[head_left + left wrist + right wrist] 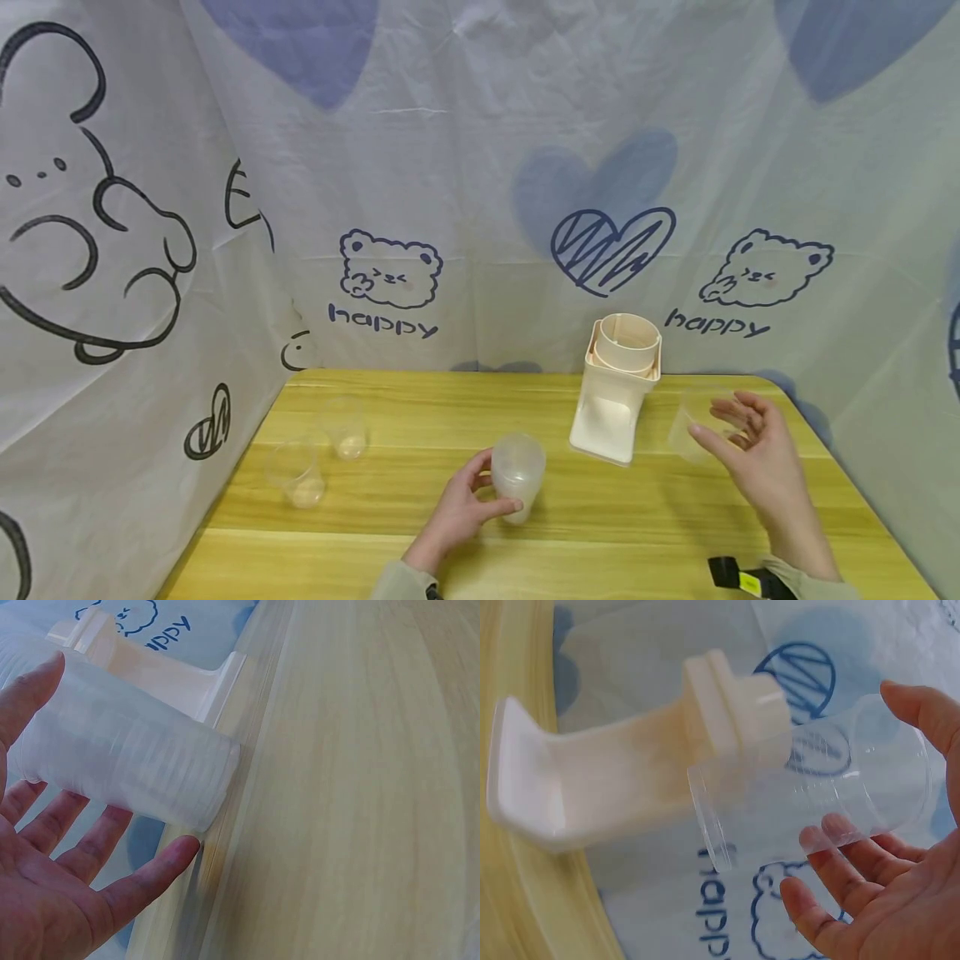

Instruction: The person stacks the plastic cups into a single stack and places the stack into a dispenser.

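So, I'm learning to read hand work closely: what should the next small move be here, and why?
I'd probably have the right hand close lightly round the single clear cup: the hand's thumb and fingers lie on opposite sides of it, but whether the grip is firm can't be told. The left hand holds the cup stack, so the right seems better placed to act.

cup stack (519,467): cloudy plastic; stand (615,382): smooth plastic; tabletop (420,417): wood-grained; backdrop (480,158): cloth
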A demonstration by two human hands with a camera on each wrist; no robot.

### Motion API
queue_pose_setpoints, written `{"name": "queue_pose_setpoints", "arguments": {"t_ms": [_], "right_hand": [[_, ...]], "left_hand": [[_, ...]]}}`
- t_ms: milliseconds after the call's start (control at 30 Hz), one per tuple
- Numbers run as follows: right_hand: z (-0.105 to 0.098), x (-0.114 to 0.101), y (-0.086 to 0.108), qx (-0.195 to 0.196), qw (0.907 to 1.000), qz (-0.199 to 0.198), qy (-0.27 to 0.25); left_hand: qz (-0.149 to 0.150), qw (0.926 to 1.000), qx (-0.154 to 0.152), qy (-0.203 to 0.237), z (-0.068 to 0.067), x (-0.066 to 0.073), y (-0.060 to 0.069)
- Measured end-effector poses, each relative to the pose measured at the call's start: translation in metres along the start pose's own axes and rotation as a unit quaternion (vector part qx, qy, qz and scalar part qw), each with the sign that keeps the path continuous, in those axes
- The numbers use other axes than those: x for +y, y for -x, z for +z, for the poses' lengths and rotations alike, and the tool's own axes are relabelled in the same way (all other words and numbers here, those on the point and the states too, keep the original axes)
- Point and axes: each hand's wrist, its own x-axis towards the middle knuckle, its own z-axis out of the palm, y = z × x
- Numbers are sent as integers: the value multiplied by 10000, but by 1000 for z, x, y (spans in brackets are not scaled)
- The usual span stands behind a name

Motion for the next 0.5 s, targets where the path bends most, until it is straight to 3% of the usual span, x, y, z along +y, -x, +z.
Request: {"name": "queue_pose_setpoints", "arguments": {"t_ms": [200, 367, 500], "right_hand": [[13, -16, 4, -414, 9979, -447, -201], [36, -26, 9, -888, 9905, -771, -719], [56, -33, 12, -1247, 9843, -918, -844]], "left_hand": [[31, 10000, 0, -89, 0, 0, 0], [-1, 10000, -17, -64, -1, 0, 0], [2, 10000, -27, -72, 0, 0, 0]]}}
